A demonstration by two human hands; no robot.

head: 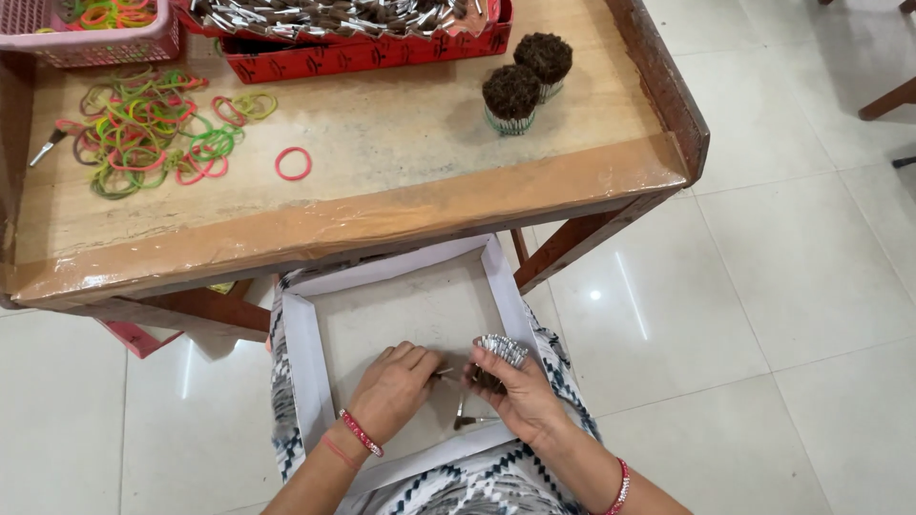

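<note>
Resting palm-down in the white tray (303, 358) on the lap, left hand (396, 386) pinches one brush (443, 373), long axis roughly horizontal. Right hand (515, 391) clenches a brush bundle (500, 350), silver ferrule ends pointing up and away.

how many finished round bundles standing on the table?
2. Both dark-topped bundles stand at the table's right end: one beside the red tray, the other touching it in front. The right hand holds a third bundle over the lap tray.
</note>
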